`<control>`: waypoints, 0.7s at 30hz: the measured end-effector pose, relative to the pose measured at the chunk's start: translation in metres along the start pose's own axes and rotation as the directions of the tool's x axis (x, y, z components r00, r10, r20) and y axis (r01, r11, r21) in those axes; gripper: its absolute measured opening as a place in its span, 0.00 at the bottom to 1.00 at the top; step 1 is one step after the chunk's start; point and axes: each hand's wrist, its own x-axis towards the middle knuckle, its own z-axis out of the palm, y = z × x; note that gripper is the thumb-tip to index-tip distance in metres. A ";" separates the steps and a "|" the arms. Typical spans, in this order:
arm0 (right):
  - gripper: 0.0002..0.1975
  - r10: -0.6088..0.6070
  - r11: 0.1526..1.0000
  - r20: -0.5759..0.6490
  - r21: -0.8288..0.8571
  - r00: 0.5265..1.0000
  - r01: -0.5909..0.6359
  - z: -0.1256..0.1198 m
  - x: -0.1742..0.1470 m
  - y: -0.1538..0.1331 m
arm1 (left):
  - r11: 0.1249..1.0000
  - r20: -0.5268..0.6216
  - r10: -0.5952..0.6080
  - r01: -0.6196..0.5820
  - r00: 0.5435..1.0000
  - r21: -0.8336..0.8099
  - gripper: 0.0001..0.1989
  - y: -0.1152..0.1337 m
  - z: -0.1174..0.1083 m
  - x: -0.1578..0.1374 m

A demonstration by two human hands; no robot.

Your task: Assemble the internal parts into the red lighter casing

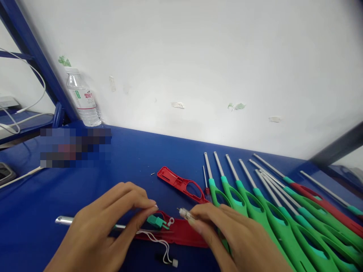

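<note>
A blue table [159,151] fills the lower half of the frame, under a white wall [198,56]. At the lower right lies a row of green lighters [272,215], side by side and touching, their metal tubes aimed toward the upper left; one red lighter [326,202] lies among them at the far right. A water bottle [82,98] stands at the upper left against the wall.

The left hand [99,230] sits at the lower left, fingers curled, tips pinched together over the red shell [181,232], which lies at the bottom centre with its long axis running left to right. Its metal tube [66,220] sticks out toward the left edge. The shell is open: a green part [155,221] sits inside it and a white wire [161,245] trails out below. Whether the fingertips grip anything I cannot tell.

The right hand [235,238], lower centre right, pinches a small clear valve [185,214] between thumb and finger, its tip pointing left and slightly up, just above the shell.

A second red half-shell [181,184] lies at centre, running from upper left to lower right, beside a small screwdriver [206,187].
</note>
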 end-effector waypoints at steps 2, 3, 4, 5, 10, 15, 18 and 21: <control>0.10 0.022 0.999 -0.036 -0.038 0.999 -0.023 0.004 0.001 0.001 | 0.997 0.033 -0.003 0.001 0.999 0.079 0.24 -0.006 -0.004 0.007; 0.10 0.040 0.997 -0.057 -0.059 0.998 -0.043 0.007 0.001 0.001 | 0.993 0.059 0.004 -0.011 0.998 0.114 0.26 -0.008 -0.006 0.011; 0.10 0.052 0.995 -0.073 -0.079 0.996 -0.058 0.009 0.002 0.000 | 0.990 0.082 0.015 -0.027 0.997 0.142 0.27 -0.009 -0.008 0.015; 0.11 0.053 0.994 -0.081 -0.093 0.995 -0.061 0.011 0.002 -0.002 | 0.986 0.102 0.027 -0.043 0.994 0.160 0.28 -0.009 -0.010 0.018; 0.10 0.084 0.990 -0.124 -0.104 0.989 -0.097 0.019 0.004 -0.012 | 0.978 0.073 0.087 -0.099 0.994 0.183 0.34 -0.005 -0.010 0.025; 0.11 0.113 0.982 -0.140 -0.137 0.984 -0.132 0.020 0.005 -0.019 | 0.968 0.062 0.116 -0.127 0.991 0.217 0.33 -0.008 -0.006 0.023; 0.11 0.107 0.982 -0.115 -0.141 0.988 -0.123 0.019 0.006 -0.019 | 0.964 0.073 0.134 -0.147 0.988 0.220 0.27 -0.009 -0.006 0.022; 0.12 0.116 0.982 -0.098 -0.141 0.988 -0.129 0.019 0.006 -0.017 | 0.977 0.077 0.137 -0.148 0.988 0.157 0.17 -0.006 -0.004 0.015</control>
